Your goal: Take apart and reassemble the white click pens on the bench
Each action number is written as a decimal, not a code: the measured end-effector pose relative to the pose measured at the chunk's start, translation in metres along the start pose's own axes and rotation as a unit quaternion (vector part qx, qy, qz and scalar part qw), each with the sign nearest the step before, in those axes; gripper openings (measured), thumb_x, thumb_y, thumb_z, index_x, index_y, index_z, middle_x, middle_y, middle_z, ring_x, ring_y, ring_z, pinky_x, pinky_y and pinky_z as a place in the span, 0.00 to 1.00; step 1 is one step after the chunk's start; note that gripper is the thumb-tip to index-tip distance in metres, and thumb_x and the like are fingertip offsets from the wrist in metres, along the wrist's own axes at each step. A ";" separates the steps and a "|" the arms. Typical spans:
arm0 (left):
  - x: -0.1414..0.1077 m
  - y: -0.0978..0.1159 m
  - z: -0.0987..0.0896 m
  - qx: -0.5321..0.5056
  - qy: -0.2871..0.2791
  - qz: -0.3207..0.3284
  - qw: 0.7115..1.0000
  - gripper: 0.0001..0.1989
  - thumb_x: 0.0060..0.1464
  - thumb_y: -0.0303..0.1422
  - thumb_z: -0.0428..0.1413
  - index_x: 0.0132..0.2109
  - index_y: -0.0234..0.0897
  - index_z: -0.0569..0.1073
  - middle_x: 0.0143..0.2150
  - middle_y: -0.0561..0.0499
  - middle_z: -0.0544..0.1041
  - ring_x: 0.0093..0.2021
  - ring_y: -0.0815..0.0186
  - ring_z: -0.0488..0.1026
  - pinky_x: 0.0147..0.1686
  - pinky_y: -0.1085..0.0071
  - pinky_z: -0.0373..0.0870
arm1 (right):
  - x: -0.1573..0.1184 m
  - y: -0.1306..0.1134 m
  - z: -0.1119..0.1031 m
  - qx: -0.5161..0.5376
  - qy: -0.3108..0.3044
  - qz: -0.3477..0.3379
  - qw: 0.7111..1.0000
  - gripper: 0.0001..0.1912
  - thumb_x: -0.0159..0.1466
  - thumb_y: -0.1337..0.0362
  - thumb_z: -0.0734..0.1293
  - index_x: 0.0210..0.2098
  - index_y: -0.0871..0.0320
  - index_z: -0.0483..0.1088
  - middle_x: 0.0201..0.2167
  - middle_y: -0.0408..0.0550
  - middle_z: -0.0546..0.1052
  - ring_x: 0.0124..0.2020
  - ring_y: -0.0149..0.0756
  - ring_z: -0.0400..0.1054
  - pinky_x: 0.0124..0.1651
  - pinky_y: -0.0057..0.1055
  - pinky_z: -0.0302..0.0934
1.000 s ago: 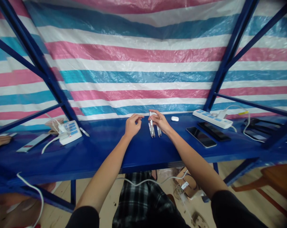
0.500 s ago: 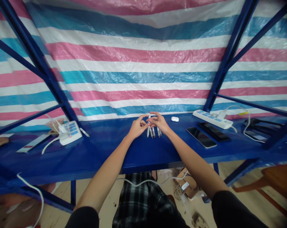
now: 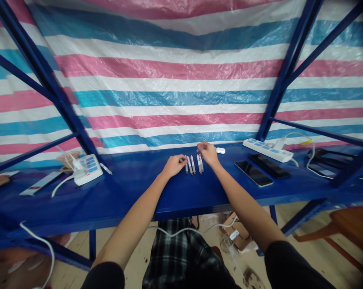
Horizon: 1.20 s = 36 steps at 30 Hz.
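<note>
1. Left hand (image 3: 174, 166): fingers curled, with thumb and forefinger nearly closed at the far part of the leftmost pen (image 3: 186, 165); whether they grip it or merely touch it cannot be told.
2. Right hand (image 3: 209, 154): fingers loosely bent, tips by the far ends of the right-hand pair of pens (image 3: 199, 163); no held object is visible, though the curl of the fingers hides the palm side.
3. Pens: all five lie between the hands on the worktop (image 3: 175, 196), roughly parallel, three nearer the left hand and two below the right, with a narrow gap between the groups.
4. Likely faults: the slim, apparently round barrels could roll on the smooth surface if a fingertip brushes them sideways. Close spacing within each group may let one nudged pen push its neighbour askew. A wide outward sweep of the right hand might knock the small white case (image 3: 220, 150) just beside it.
5. Materials and shapes: the pens have pale barrels, greyish grips and dark tapered tips; the case is a glossy, rounded oblong. The worktop is blue, flat and faintly reflective. Beyond the hands hangs a creased, shiny plastic sheet (image 3: 169, 68) striped pink, white and blue. Right of the right hand lies a flat, glass-faced smartphone (image 3: 253, 173).
</note>
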<state>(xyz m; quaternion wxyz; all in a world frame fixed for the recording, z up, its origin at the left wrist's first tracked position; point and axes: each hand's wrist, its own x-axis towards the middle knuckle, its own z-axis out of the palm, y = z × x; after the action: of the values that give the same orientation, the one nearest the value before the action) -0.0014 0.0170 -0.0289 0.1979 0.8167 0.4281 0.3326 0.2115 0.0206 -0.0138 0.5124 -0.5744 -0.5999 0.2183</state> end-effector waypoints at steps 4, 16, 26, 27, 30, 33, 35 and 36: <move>-0.002 0.004 -0.001 -0.012 -0.027 0.034 0.999 0.14 0.62 0.36 0.54 0.50 0.39 0.80 0.34 0.51 0.84 0.35 0.62 0.80 0.40 0.69 0.71 | 0.001 -0.003 -0.009 -0.151 0.008 0.022 0.988 0.13 0.66 0.59 0.64 0.42 0.56 0.79 0.34 0.50 0.83 0.41 0.42 0.77 0.44 0.31 0.65; -0.003 0.008 -0.002 -0.071 -0.063 0.047 0.994 0.13 0.59 0.33 0.58 0.50 0.39 0.81 0.39 0.50 0.85 0.42 0.61 0.81 0.48 0.67 0.72 | -0.004 0.002 -0.024 -0.258 -0.174 0.111 0.944 0.22 0.68 0.52 0.64 0.26 0.60 0.77 0.23 0.53 0.80 0.19 0.33 0.69 0.32 0.29 0.63; -0.003 0.005 -0.003 -0.076 -0.053 0.053 0.994 0.12 0.59 0.32 0.57 0.47 0.38 0.82 0.37 0.50 0.84 0.41 0.61 0.81 0.48 0.66 0.73 | -0.003 0.004 -0.014 -0.232 -0.181 0.086 0.952 0.17 0.67 0.56 0.65 0.29 0.60 0.79 0.23 0.50 0.81 0.19 0.30 0.69 0.29 0.26 0.62; -0.003 0.004 -0.003 -0.069 -0.041 0.054 0.995 0.12 0.60 0.32 0.56 0.47 0.38 0.82 0.36 0.50 0.84 0.39 0.62 0.81 0.46 0.67 0.73 | -0.003 0.004 -0.013 -0.237 -0.182 0.088 0.950 0.17 0.67 0.56 0.65 0.29 0.60 0.79 0.23 0.50 0.81 0.19 0.31 0.69 0.29 0.26 0.62; -0.002 0.001 -0.006 -0.048 0.001 0.049 0.998 0.13 0.62 0.36 0.56 0.47 0.38 0.82 0.33 0.50 0.83 0.35 0.64 0.79 0.41 0.69 0.72 | -0.002 0.003 -0.013 -0.256 -0.177 0.097 0.945 0.19 0.67 0.54 0.65 0.27 0.59 0.78 0.23 0.52 0.80 0.22 0.33 0.71 0.31 0.27 0.62; -0.002 -0.001 -0.010 -0.037 0.035 0.045 0.998 0.13 0.62 0.38 0.56 0.47 0.38 0.82 0.32 0.50 0.83 0.32 0.65 0.78 0.38 0.70 0.71 | -0.002 0.003 -0.013 -0.264 -0.156 0.109 0.945 0.22 0.67 0.52 0.65 0.26 0.60 0.78 0.25 0.54 0.80 0.27 0.36 0.74 0.35 0.28 0.63; -0.003 -0.002 -0.013 -0.029 0.046 0.042 0.998 0.14 0.63 0.39 0.55 0.46 0.38 0.82 0.31 0.51 0.82 0.31 0.65 0.77 0.37 0.70 0.70 | -0.001 0.005 -0.012 -0.261 -0.141 0.116 0.948 0.22 0.68 0.50 0.65 0.28 0.60 0.79 0.25 0.55 0.80 0.30 0.38 0.75 0.37 0.29 0.64; -0.003 -0.002 -0.014 -0.025 0.049 0.041 0.998 0.14 0.63 0.40 0.55 0.46 0.38 0.82 0.30 0.51 0.82 0.30 0.65 0.77 0.36 0.71 0.70 | -0.001 0.007 -0.012 -0.258 -0.133 0.120 0.949 0.22 0.68 0.49 0.65 0.30 0.60 0.79 0.26 0.55 0.80 0.31 0.39 0.76 0.37 0.30 0.64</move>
<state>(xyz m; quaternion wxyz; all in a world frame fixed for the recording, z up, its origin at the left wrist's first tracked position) -0.0136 0.0158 -0.0218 0.1832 0.8112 0.3949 0.3905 0.2244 0.0179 -0.0151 0.2322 -0.7202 -0.6255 0.1904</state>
